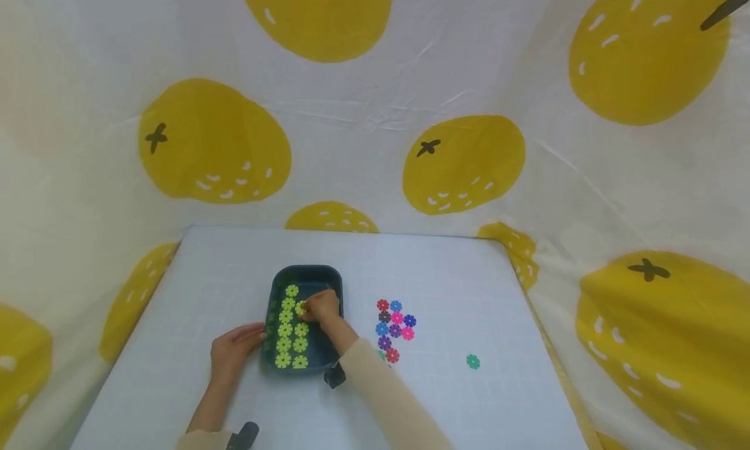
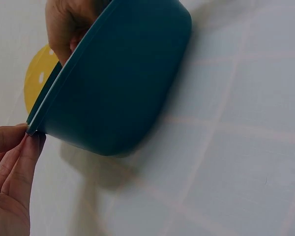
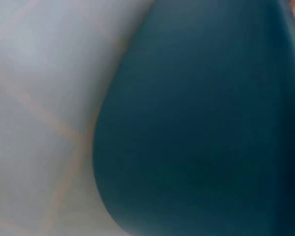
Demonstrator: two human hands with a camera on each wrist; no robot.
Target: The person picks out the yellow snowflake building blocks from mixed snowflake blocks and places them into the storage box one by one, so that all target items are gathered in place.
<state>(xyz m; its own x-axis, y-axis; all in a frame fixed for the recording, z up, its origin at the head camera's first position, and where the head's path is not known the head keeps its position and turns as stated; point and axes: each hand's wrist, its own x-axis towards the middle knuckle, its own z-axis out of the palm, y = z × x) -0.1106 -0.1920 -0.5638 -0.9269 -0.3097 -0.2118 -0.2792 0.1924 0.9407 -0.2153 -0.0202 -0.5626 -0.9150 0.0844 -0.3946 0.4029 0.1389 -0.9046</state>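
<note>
A dark teal tray (image 1: 319, 365) stands on the table with two columns of yellow-green notched plastic discs (image 1: 284, 329) inside. My left hand (image 1: 234, 349) pinches the tray's left rim between thumb and fingers, plain in the left wrist view, where that hand (image 2: 12, 167) is at the lower left. Reaching over the tray's right side, my right hand (image 1: 322, 305) has its fingers curled and its fingertips at a yellow-green disc (image 1: 301, 308) in the right column. The fingers partly cover that disc. The right wrist view is mostly filled by the tray's outer wall (image 3: 196, 128).
Right of the tray lies a cluster of red, blue, pink, purple and dark discs (image 1: 396, 318). One green disc (image 1: 472, 361) lies apart, farther right; another is partly behind the right sleeve (image 1: 387, 385). A white cloth (image 1: 445, 261) covers the table, and a lemon-printed curtain (image 1: 363, 124) hangs behind.
</note>
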